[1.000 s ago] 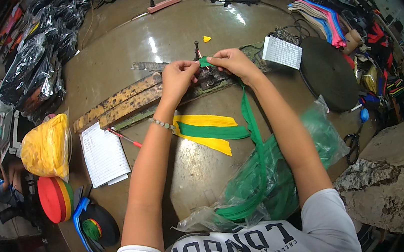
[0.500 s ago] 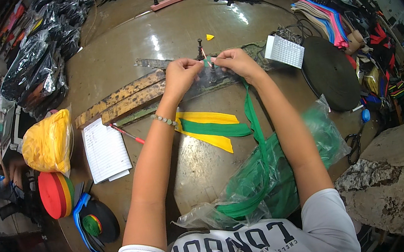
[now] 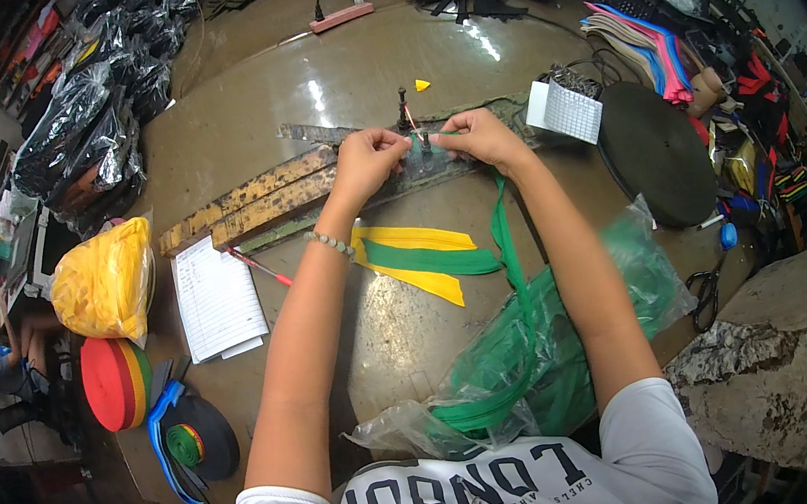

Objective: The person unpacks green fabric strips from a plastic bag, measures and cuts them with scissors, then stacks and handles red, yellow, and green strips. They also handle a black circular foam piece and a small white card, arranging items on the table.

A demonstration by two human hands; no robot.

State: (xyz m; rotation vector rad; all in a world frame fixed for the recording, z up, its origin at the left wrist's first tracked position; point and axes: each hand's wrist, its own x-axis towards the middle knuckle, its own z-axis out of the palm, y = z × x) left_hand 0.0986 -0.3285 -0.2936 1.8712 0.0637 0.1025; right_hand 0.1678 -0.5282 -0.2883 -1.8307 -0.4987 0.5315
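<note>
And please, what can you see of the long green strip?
The strip is flat, narrow and limp, like fabric. It curves slackly up from the clear bag and goes out of sight at the right hand. Green showing between this and the left hand is probably its end, though the join is hidden.

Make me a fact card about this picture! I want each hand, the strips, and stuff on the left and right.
Left hand: fingertips pinched beside the black posts; hold too small to tell
Right hand: pinching a long green fabric strip
Between forearms: two yellow fabric strips, a shorter green strip between them
Left side: bag of yellow material, red-yellow-green roll, lined paper
Right side: large dark disc, scissors
</note>
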